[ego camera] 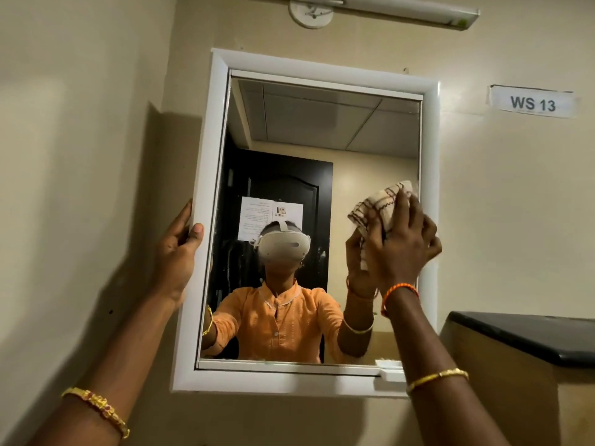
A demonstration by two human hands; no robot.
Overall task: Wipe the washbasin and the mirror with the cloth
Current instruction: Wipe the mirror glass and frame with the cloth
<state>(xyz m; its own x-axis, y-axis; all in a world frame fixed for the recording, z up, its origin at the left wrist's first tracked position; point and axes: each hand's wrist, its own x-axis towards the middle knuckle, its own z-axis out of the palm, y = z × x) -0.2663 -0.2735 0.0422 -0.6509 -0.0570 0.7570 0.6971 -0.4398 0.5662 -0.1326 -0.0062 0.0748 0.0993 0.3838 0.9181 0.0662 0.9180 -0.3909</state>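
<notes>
Hands raised to a wall-mounted mirror (322, 130), seen from the head camera looking up. Nearest the lens, two forearms reach upward, a gold bangle (96, 410) on the left wrist, another gold bangle (436, 379) and an orange thread band (399, 292) on the right.

Left hand (177, 252) grips the left side of the white frame (206, 175), thumb lying on the frame's front face and fingers curled round its outer edge toward the wall.

Right hand (402, 249) clutches the cloth (383, 202), a cream piece with dark brown check lines, bunched up and pressed against the glass near the mirror's right edge, about midway up. The cloth sits above and to the left of the hand's knuckles; its bulk runs on a slant, from the lower left up toward the upper right, with a loose end hanging down beside the palm. Fingers are curled over it from the right.

The mirror stands taller than wide, upright, its long axis vertical. Its glass reflects a person in an orange top wearing a pale headset, with a dark door behind.

Farther off, a label (533, 103) reading "WS 13" is stuck on the beige wall to the right, a dark-topped counter (528, 333) juts out below it, and a tube light fitting (402, 9) runs above the mirror.
</notes>
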